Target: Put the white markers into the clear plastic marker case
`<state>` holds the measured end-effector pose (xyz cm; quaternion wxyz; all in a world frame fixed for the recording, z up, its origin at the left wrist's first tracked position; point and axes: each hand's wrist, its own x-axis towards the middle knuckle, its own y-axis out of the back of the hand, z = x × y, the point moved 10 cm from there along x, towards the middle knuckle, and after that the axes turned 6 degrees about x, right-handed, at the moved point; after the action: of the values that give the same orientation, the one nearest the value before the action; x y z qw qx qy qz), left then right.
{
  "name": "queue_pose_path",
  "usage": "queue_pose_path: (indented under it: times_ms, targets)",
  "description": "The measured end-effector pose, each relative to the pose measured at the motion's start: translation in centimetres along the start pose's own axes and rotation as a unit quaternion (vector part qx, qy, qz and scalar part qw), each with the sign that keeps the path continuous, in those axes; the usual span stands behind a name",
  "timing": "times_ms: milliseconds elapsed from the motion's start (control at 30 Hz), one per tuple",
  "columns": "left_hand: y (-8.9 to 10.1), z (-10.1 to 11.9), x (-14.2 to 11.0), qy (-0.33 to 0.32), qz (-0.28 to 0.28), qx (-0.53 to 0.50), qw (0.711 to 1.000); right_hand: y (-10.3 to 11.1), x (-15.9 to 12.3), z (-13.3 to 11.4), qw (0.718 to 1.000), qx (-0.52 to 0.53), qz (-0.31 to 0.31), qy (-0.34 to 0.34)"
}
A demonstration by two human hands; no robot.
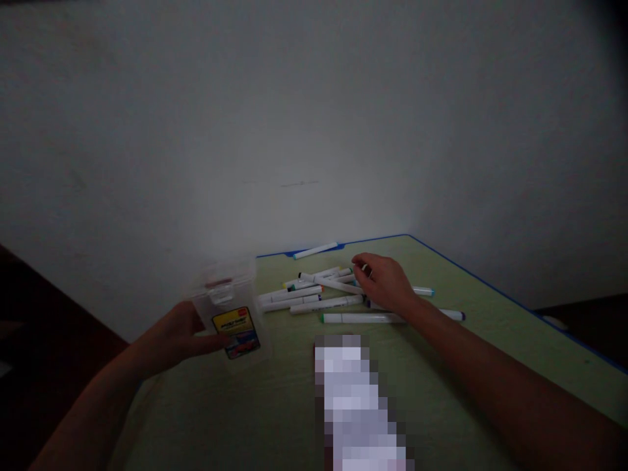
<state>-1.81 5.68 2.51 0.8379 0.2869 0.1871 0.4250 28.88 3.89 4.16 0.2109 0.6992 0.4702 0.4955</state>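
My left hand [189,330] grips a clear plastic marker case [262,327] from its left side, thumb across the front. The case is tilted and held above the table; a yellow and black label [236,330] shows on its front. Over the right part of a loose pile of white markers [328,302] is my right hand [385,281]. Its fingers are bent and a little apart, with nothing visible between them. One white marker [331,283] with a black end runs toward that hand. Some markers are partly hidden beneath the right hand and wrist.
The pale green table [275,412] has a blue edge and stands against a grey wall [314,131]. A single marker [316,250] lies at the table's far edge. Near the front, a pixelated pale object [360,405] covers part of the view.
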Motion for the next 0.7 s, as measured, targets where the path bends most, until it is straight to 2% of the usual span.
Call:
queue_pose_path:
  times_ms: [133,233,333,400,533,700]
  targets:
    - [-0.9,1.4,0.1,0.025,0.031,-0.019,0.999,0.1,0.1,-1.5,1.0,0.028,0.002,0.006]
    - [-1.5,2.7,0.6,0.026,0.04,-0.034,0.998,-0.5,-0.2,-5.7,0.988,0.136,-0.056,0.044]
    - [-1.8,4.6,1.2,0.005,0.053,-0.038,0.998,-1.6,-1.3,-11.0,0.954,0.239,-0.159,0.086]
    - [-1.6,5.8,1.6,-0.018,0.074,-0.049,0.996,-1.8,-1.7,-12.9,0.94,0.273,-0.187,0.081]
    - [-1.3,7.1,1.9,-0.07,0.112,-0.119,0.984,-1.8,-1.7,-13.5,0.933,0.311,-0.167,0.069]
    - [-1.5,5.5,1.8,-0.073,0.149,-0.171,0.971,-3.1,-2.5,-13.2,0.922,0.331,-0.174,0.099]
